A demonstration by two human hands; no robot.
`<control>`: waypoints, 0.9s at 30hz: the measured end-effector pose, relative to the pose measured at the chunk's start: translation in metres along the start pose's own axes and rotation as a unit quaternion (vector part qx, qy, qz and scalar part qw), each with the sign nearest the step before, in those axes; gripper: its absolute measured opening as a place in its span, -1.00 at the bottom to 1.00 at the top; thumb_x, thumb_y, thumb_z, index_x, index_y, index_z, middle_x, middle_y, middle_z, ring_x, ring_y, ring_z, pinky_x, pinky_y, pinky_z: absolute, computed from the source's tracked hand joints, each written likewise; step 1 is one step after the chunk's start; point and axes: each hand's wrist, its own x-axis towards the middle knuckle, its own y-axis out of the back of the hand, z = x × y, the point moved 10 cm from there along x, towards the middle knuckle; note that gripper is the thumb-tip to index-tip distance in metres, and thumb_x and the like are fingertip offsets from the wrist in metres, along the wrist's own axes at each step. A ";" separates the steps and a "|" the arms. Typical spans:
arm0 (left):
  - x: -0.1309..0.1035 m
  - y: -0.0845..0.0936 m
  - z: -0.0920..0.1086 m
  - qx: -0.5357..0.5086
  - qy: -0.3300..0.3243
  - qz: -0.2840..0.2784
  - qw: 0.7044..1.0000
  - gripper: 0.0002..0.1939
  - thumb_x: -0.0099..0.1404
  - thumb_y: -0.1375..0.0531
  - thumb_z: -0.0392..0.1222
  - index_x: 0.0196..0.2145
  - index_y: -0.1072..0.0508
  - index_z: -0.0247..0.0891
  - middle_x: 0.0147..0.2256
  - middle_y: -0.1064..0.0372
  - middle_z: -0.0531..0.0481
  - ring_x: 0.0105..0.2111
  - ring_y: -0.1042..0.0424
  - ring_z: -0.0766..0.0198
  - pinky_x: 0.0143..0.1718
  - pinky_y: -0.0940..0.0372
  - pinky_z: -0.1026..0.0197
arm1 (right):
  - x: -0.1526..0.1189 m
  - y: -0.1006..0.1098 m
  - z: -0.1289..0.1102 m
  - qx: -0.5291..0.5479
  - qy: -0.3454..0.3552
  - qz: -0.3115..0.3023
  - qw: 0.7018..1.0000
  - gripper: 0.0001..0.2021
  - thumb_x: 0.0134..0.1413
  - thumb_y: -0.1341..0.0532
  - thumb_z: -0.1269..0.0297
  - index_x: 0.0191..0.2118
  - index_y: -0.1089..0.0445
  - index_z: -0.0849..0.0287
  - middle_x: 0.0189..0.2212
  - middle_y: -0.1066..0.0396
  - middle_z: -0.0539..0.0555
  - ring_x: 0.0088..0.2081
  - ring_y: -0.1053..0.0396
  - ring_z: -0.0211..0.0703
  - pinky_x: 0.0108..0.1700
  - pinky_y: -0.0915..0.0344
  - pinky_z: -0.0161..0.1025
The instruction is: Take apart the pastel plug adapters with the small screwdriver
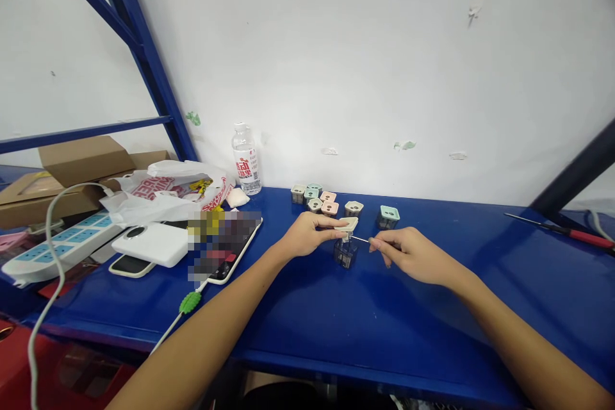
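My left hand [307, 234] pinches the cream top [348, 224] of a two-hole pencil sharpener, raised over its clear dark container [345, 253]. The top is tilted, and I cannot tell whether it still touches the container. From the right, my right hand [408, 255] grips a thin tool with a metal shaft [360, 239], whose tip reaches the gap under the top. Its handle is hidden in the fingers. Behind my hands sit several more sharpeners in cream, pink and mint, among them a cream one [353, 207] and a mint one [388, 216] apart at the right.
A water bottle [246, 163] stands by the wall. Leftward lie a phone [240, 246] on a cable, a white power bank [151, 245], a power strip [62, 248], a plastic bag [163, 189] and cardboard boxes [84, 160]. A red-handled screwdriver [571, 232] lies far right on the blue table [307, 327].
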 end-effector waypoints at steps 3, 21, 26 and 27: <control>-0.003 0.003 0.015 0.132 -0.055 0.019 0.990 -0.72 0.21 -0.26 -0.09 -0.12 -0.56 -0.17 -0.28 -0.54 -0.05 -0.30 -0.46 0.25 -0.18 -0.30 0.25 | -0.001 -0.002 0.003 0.022 -0.025 -0.009 0.999 -0.60 0.27 0.02 0.06 -0.42 -0.41 0.18 -0.58 -0.38 0.01 -0.62 -0.18 -0.28 -0.54 -0.10 -0.30; -0.009 -0.001 0.030 0.226 -0.105 0.021 0.968 -0.74 0.29 -0.19 -0.09 -0.10 -0.55 -0.13 -0.35 -0.50 -0.03 -0.34 -0.42 0.29 -0.27 -0.25 0.30 | -0.005 0.005 -0.019 -0.239 0.094 0.093 0.962 -0.61 0.32 0.08 0.19 -0.30 -0.48 0.11 -0.41 -0.53 0.11 -0.43 -0.44 -0.10 -0.39 -0.20 -0.22; -0.007 0.001 0.027 0.220 -0.092 0.021 0.971 -0.74 0.29 -0.19 -0.06 -0.10 -0.55 -0.10 -0.30 -0.52 -0.02 -0.32 -0.43 0.28 -0.26 -0.25 0.30 | -0.008 0.007 -0.024 -0.291 0.102 0.132 0.942 -0.60 0.32 0.07 0.15 -0.30 -0.49 0.12 -0.43 -0.51 0.12 -0.41 -0.42 -0.09 -0.41 -0.14 -0.22; -0.007 0.000 0.028 0.222 -0.093 0.020 0.970 -0.74 0.29 -0.19 -0.06 -0.10 -0.55 -0.10 -0.31 -0.52 -0.03 -0.32 -0.43 0.28 -0.26 -0.25 0.30 | -0.009 0.009 -0.026 -0.307 0.104 0.145 0.935 -0.59 0.32 0.07 0.15 -0.31 -0.49 0.13 -0.44 -0.49 0.12 -0.40 -0.41 -0.09 -0.41 -0.13 -0.23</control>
